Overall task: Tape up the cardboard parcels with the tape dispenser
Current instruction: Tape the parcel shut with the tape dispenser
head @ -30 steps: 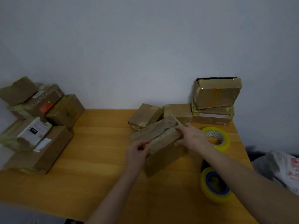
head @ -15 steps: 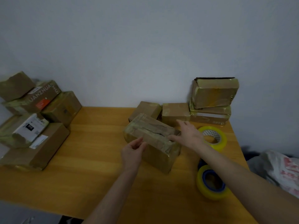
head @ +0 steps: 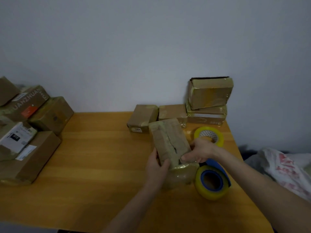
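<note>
A brown cardboard parcel with a torn seam down its top lies lengthwise on the wooden table, its near end wrapped in glossy tape. My left hand grips its near left corner. My right hand holds its near right edge, fingers curled onto the top. The blue tape dispenser with a yellowish roll stands on the table just right of the parcel, untouched. A second yellow tape roll lies flat behind my right hand.
Two small parcels sit behind the held one, and a stack of two taped boxes stands by the wall. Several parcels are piled at the table's left end. A white plastic bag lies beyond the right edge.
The parcel has been turned from lying crosswise to pointing away from me. Both hands shifted to its near end, close to the dispenser.
</note>
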`<state>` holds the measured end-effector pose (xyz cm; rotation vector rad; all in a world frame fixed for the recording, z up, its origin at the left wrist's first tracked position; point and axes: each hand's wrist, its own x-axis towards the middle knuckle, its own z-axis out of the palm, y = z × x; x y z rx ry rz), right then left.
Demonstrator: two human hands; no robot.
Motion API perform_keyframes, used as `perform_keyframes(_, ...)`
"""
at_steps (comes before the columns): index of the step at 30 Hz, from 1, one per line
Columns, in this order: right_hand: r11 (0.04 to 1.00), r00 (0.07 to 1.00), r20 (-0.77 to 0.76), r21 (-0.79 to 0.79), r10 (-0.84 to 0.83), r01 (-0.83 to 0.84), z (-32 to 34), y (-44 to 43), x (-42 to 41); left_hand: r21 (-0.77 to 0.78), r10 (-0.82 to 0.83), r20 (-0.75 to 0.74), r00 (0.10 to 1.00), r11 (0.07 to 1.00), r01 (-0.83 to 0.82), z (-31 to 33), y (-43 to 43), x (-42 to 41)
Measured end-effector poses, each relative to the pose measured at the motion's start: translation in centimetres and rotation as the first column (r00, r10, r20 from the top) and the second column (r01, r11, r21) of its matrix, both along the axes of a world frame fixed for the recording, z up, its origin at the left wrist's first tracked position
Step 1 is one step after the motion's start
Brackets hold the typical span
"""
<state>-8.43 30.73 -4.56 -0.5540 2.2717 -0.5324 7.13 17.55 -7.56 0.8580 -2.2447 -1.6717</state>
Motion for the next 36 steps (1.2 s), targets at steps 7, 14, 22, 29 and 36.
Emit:
perform_keyframes(7,0.957,0.975,-0.149,-0.261,-0.166,0.123,-1.2,-0.5,1.0,-0.302,-0.226,0.296,0.928,0.900,0.316,0.5,-3.9,-3.8)
perform_keyframes(14,0.932,0.994,-0.104,0.353,-0.044,0.079,-3.6,7.6,-0.8,-0.423,-0.204,0.262,0.943,0.855,0.302,-0.8,-5.2,-4.1)
perform_keyframes(22,0.936,0.946,-0.054,0.138,-0.319,0.323,-8.2,8.9,1.0,-0.464,-0.188,0.243,0.952,0.839,0.284,-0.6,-6.0,-3.9)
perform_keyframes(29,0.860,0.869,0.173,-0.147,-0.464,0.489,-2.1,8.9,-1.6,-0.481,-0.202,0.391,0.898,0.787,0.387,0.7,-6.7,-4.4)
perform_keyframes(36,0.864,0.955,0.182,-0.411,-0.234,0.291,7.0,7.6,-3.7,-0.448,-0.129,0.045,0.991,0.884,0.135,6.6,-5.4,-6.4)
